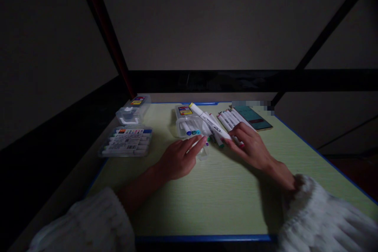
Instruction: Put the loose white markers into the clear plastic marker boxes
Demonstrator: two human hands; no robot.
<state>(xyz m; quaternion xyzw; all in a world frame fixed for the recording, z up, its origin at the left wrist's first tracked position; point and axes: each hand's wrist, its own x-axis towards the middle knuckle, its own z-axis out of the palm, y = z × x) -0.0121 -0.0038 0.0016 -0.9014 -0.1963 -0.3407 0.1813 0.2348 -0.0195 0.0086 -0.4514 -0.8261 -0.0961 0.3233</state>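
Over the middle of the bench (pixel 177 204), in the head view, a white marker (pixel 210 122) is gripped near its lower end between the thumb and fingers of the right hand (pixel 246 143). That end hold probably serves to leave most of the barrel free and the yellow-tipped end clear of the fingers. The marker's long axis runs slantwise: the yellow tip points away from the person and to the left, toward the clear box (pixel 179 129), while the other end comes back rightward into the grip; it seems tilted, yellow end higher. The left hand (pixel 180 157) reaches low in front of the box with its fingers loosely extended beside a clear plastic flap (pixel 203 155), perhaps to steady it; whether it pinches the plastic I cannot tell. Inside the box, markers (pixel 189 128) lie with blue and green ends toward the person, an order that likely makes the colours easy to read. Loose markers (pixel 233 120) rest roughly side by side near a teal slab (pixel 251 117), within easy reach of the right hand. Farther left, a filled case (pixel 126 142) lies flat, its markers running crosswise, just in front of another clear case (pixel 134 111).
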